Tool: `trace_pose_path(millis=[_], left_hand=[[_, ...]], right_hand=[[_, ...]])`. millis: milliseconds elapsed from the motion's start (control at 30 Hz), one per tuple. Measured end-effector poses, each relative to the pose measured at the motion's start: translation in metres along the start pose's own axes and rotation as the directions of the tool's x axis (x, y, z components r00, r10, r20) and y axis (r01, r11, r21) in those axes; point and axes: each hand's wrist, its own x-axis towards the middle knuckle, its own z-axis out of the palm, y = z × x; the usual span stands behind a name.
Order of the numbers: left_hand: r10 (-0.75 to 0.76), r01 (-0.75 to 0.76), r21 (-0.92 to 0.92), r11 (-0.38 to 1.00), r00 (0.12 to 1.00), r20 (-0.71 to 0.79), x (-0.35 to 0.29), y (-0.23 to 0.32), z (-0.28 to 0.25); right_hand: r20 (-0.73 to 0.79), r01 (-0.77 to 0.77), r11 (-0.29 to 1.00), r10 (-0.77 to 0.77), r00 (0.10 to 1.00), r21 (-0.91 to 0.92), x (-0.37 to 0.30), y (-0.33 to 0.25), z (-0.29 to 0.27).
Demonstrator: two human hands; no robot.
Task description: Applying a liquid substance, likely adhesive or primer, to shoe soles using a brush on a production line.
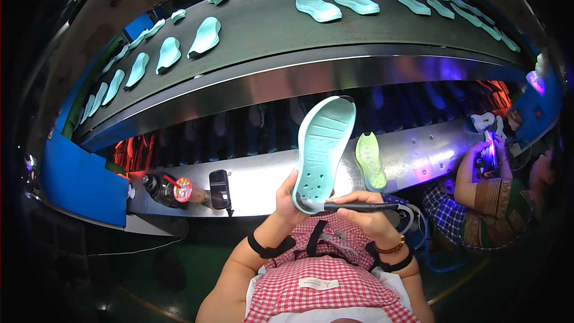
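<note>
A mint-green shoe sole [326, 143], hollow side up with a dark patch at its far tip, stands tilted in front of me. My left hand [289, 202] grips its near left edge, fingers wrapped around the rim. In my right hand [366, 212] is a brush with a thick black handle [371, 207]. The brush's tip reaches into the near end of the sole, where the bristles are hard to make out. Just right of the sole, a smaller yellow-green sole [371, 161] lies on the metal ledge.
Beyond the metal ledge [257, 194] runs a dark conveyor belt [257, 36] carrying several mint soles [205, 36]. A bottle [156, 188], a cup with a red straw [183, 190] and a phone [220, 190] sit at the left. A co-worker's arm [468, 173] is at the right.
</note>
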Motion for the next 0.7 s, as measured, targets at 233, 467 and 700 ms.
trace_pose_path(millis=[233, 467, 700], left_hand=[[-0.230, 0.228, 0.084, 0.970, 0.973, 0.021, 0.006, 0.020, 0.002], [-0.526, 0.528, 0.350, 0.774, 0.843, -0.110, 0.004, 0.039, 0.014], [-0.615, 0.674, 0.403, 0.619, 0.735, -0.286, -0.004, 0.046, 0.014]], right_hand=[[0.273, 0.252, 0.866, -0.142, 0.952, -0.431, 0.005, -0.027, -0.007], [0.497, 0.374, 0.838, -0.146, 0.856, -0.398, 0.013, -0.049, -0.023], [0.583, 0.351, 0.804, -0.006, 0.812, -0.480, 0.012, -0.069, -0.035]])
